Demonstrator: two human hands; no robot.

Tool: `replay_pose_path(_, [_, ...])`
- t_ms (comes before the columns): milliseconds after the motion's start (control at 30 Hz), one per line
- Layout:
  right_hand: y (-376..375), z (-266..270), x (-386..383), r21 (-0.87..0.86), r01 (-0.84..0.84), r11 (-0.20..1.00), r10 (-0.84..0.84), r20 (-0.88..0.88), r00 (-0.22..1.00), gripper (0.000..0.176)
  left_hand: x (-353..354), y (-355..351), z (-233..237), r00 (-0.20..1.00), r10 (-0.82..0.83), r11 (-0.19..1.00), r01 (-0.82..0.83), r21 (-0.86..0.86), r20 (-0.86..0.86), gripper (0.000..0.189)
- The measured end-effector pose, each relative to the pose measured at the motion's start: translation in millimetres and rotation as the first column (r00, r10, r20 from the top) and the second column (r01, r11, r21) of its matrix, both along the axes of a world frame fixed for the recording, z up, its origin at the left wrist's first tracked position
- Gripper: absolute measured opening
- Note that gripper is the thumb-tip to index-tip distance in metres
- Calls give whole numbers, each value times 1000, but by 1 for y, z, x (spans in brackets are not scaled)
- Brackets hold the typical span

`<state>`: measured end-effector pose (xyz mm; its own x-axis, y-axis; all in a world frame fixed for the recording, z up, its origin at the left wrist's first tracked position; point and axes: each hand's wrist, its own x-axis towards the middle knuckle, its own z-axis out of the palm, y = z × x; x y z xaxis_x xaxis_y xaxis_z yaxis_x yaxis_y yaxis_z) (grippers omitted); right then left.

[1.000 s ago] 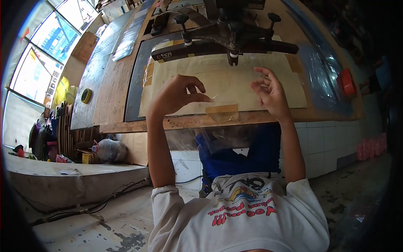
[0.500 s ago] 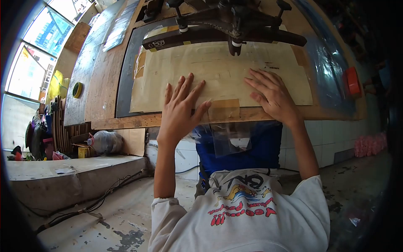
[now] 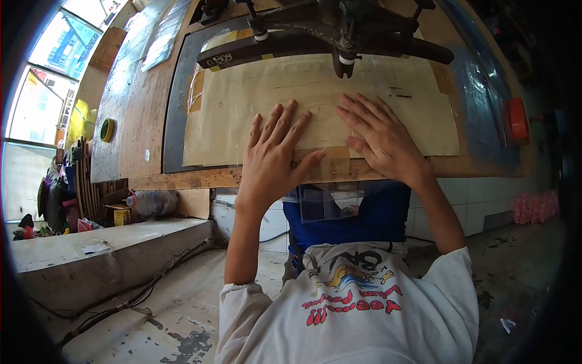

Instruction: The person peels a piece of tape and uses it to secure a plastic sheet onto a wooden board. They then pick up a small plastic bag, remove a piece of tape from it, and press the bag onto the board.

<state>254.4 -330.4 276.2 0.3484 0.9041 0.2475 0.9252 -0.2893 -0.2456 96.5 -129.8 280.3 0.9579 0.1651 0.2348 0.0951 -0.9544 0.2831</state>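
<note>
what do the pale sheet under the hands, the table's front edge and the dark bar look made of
Pale sheet: possibly plastic film or coated paper, with a slight sheen; it lies flat, smooth and yellowish, so either fits.
Front edge: wood, worn, judging by its brown tone and dark scuffs.
Dark bar: perhaps painted metal, mostly dull; it looks solid and near-black, but wood isn't ruled out.

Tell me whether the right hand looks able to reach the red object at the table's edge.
Probably yes: the right hand looks empty, flat on the pale sheet, and nothing upright seems to block its way across the blue plastic to the red object.
</note>
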Motion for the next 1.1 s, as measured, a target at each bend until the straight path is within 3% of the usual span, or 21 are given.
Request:
replay_pose_path(200, [-31,8,-14,6,126,992,-125,-50,991,60,-19,-8,6,997,82,996,-82,38,7,68])
replay_pose_path(300, [-49,2,-20,23,311,950,-309,-55,949,58,-35,-13,18,990,142,989,-141,34,-22,66])
replay_pose_path(367, [-49,5,-18,25,237,971,-236,-33,971,53,-36,-17,36,971,196,980,-199,-5,-133,60])
replay_pose_path(467, [-43,8,-12,54,137,989,-135,-41,990,45,-13,-18,34,997,70,991,-72,-111,-20,57])
replay_pose_path(500, [-40,9,-11,71,103,992,-100,-47,994,42,-3,-15,25,995,-82,992,87,-87,51,58])
replay_pose_path(600, [-34,11,-11,161,235,959,-216,-128,968,37,5,-17,11,984,-179,982,178,-68,-3,62])
replay_pose_path(700, [-40,10,-16,205,278,938,-235,-213,948,37,-1,-20,5,992,-118,993,118,-5,-40,66])
replay_pose_path(833, [-39,7,-24,185,83,979,-66,-99,993,39,1,-23,7,991,-129,985,130,-115,21,68])
replay_pose_path(933, [-35,1,-25,95,76,993,-76,-12,997,42,-8,-9,5,989,19,999,-12,-48,144,67])
replay_pose_path(1000, [-47,-1,-25,58,158,986,-159,6,987,44,-32,1,14,954,242,968,-224,-117,179,55])
replay_pose_path(1067, [-55,-2,-30,43,217,975,-218,36,975,45,-61,5,9,818,489,870,-433,-236,302,46])
replay_pose_path(1100, [-57,-2,-30,39,248,968,-250,56,967,45,-71,2,-1,697,620,782,-509,-361,360,54])
